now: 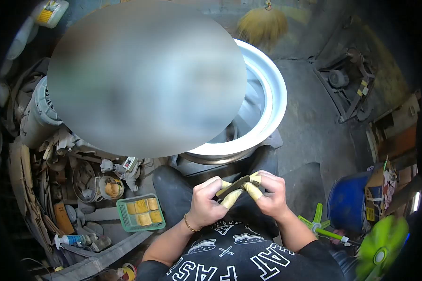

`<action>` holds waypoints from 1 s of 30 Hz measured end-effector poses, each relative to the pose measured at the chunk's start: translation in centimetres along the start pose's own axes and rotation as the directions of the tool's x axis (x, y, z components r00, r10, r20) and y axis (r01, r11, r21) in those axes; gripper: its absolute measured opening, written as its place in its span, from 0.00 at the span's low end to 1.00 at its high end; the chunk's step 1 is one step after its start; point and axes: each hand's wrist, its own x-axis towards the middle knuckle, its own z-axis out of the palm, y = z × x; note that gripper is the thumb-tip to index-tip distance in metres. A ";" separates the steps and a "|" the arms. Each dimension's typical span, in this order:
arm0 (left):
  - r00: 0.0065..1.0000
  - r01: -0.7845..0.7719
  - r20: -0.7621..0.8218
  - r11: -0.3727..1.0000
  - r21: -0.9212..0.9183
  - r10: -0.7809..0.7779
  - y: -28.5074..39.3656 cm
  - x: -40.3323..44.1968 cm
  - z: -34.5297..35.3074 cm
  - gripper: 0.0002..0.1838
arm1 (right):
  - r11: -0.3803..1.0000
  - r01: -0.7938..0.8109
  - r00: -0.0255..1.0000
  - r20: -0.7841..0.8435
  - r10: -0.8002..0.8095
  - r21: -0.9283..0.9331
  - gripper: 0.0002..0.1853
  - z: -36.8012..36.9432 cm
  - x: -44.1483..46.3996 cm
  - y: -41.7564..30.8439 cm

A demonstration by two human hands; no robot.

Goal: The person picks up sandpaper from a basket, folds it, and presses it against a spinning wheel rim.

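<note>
My left hand [207, 202] and my right hand [272, 195] meet in front of my chest. Both are closed, pinching opposite ends of a thin dark strip [232, 188] that looks like folded sandpaper. Yellow wrapping covers several of my thumbs and fingers. Just beyond my hands, above my knees, lies a large silver wheel rim [277, 96] with its open face up. A big blurred oval hides most of its left side. Neither hand touches the rim.
Left of my legs is a green basket [122, 216] of yellowish blocks. A small machine [126, 167] and a grey bucket [35, 117] stand farther left. On the right are a green fan [381, 255], a blue drum [344, 201] and a metal frame [344, 86].
</note>
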 end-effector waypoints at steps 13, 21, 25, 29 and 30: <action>0.979 0.124 -0.141 0.981 -0.147 -0.144 -1.2 0.0 0.5 0.09 | 0.998 -0.049 0.999 0.022 0.048 0.048 0.08 0.4 -0.7 0.9; 0.968 -0.184 -0.136 0.966 0.179 0.210 0.3 0.6 1.9 0.15 | 0.997 -0.006 0.996 -0.094 0.014 0.082 0.08 -0.2 -0.6 1.1; 0.971 -0.131 -0.180 0.979 0.158 0.159 0.5 0.9 1.7 0.14 | 0.995 0.005 1.000 0.012 -0.006 0.098 0.08 -0.2 -0.5 0.9; 0.953 -0.208 -0.150 0.931 0.300 0.262 0.1 0.7 1.4 0.14 | 0.997 -0.033 0.999 0.011 0.032 0.068 0.08 0.5 -0.6 1.2; 0.952 -0.210 -0.152 0.931 0.298 0.264 0.0 0.7 1.3 0.14 | 0.997 -0.024 1.000 0.015 0.023 0.075 0.08 0.5 -0.5 1.1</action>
